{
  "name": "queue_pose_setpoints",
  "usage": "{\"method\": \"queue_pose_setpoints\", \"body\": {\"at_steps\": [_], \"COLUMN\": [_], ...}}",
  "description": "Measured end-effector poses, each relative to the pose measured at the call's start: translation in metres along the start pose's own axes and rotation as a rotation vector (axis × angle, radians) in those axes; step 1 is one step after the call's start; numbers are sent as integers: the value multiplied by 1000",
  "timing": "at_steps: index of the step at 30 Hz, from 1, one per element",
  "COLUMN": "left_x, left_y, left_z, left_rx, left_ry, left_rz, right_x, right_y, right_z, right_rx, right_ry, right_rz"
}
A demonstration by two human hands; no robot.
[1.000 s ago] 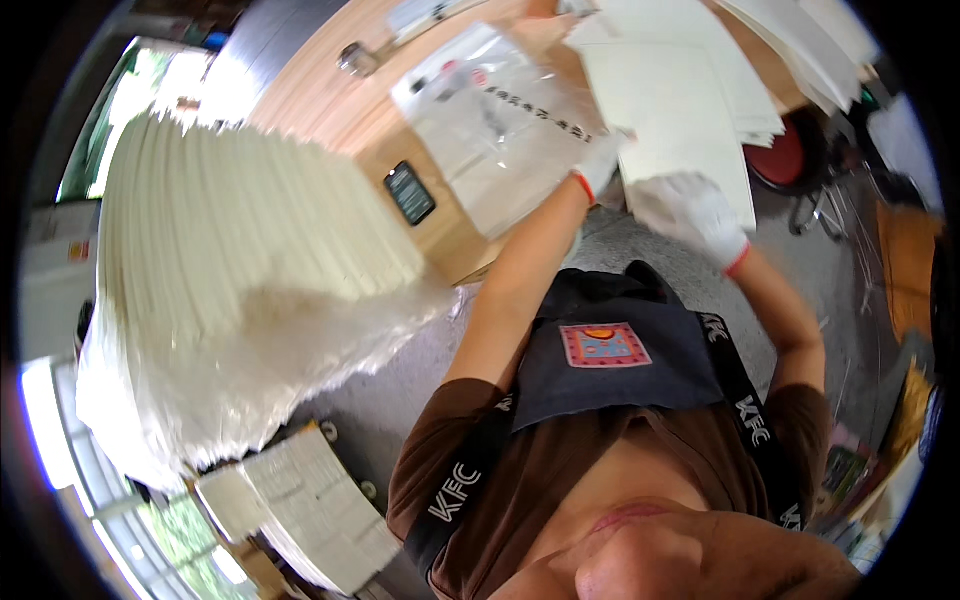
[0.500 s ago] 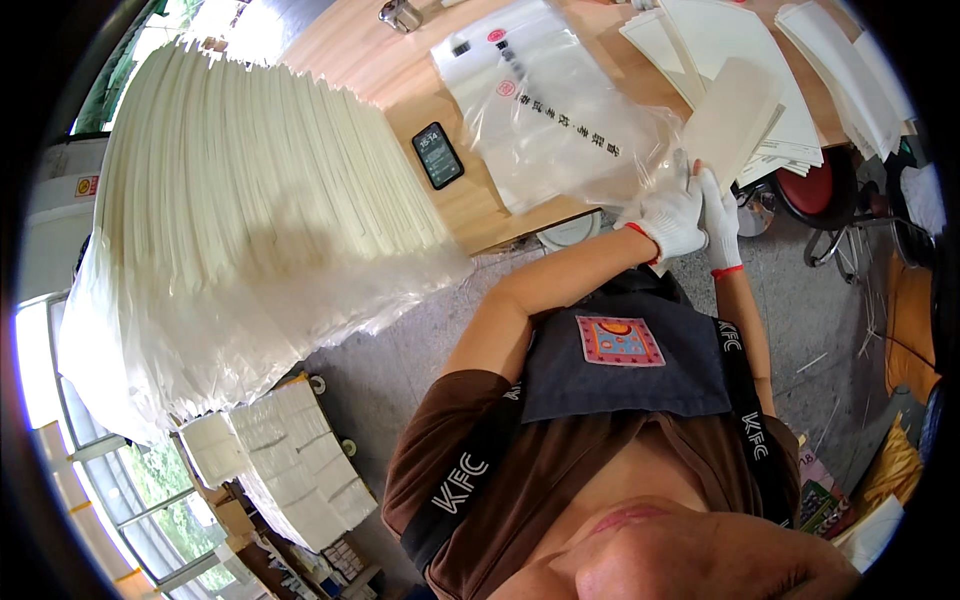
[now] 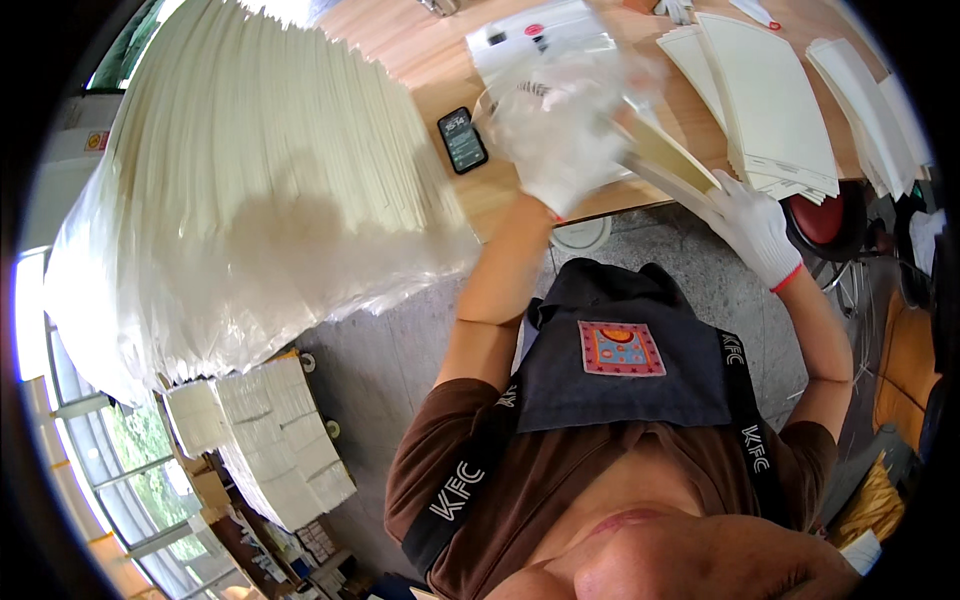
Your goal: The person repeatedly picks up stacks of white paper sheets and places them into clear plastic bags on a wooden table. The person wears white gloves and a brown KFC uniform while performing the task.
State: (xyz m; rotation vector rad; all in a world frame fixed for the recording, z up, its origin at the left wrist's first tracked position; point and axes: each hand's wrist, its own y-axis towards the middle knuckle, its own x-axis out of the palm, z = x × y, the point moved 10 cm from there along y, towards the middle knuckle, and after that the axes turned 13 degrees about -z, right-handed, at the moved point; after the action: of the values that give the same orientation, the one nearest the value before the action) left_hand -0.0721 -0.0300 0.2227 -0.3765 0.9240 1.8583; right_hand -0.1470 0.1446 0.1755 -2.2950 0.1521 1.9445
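Observation:
My right hand, in a white knit glove with a red cuff, is closed on the near end of a cream paper envelope. The envelope's two sides stand apart at the far end, which points up and left toward the plastic. My left hand, gloved too, is over the front of the table among crumpled clear plastic bags. Its fingers are smeared by motion and partly covered by plastic, so their grip does not show. A flat printed part of the bags lies behind it.
A phone lies left of the bags. A tall pile of cream sheets in plastic fills the left. Fanned cream envelopes and more paper lie at the right. A red stool stands by the table's front edge.
My hands have parted: the left has moved left and up, with the plastic now bunched around it; the right has moved right and down with the envelope, which now gapes. The view has shifted slightly.

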Motion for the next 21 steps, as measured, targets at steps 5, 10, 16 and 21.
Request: {"method": "queue_pose_setpoints", "body": {"at_steps": [5, 10, 16, 21], "left_x": [66, 66, 26, 55], "left_y": [-86, -84, -79, -41], "left_z": [20, 17, -17, 18], "left_rx": [-86, 229, 50, 162], "left_ry": [-170, 91, -43, -61], "left_rz": [-61, -15, 53, -63], "right_x": [48, 100, 89, 75], "right_y": [19, 41, 17, 41], "right_z": [32, 26, 42, 22], "right_rx": [141, 97, 92, 241], "right_ry": [997, 1489, 1693, 768], "right_rz": [-326, -369, -220, -241]}}
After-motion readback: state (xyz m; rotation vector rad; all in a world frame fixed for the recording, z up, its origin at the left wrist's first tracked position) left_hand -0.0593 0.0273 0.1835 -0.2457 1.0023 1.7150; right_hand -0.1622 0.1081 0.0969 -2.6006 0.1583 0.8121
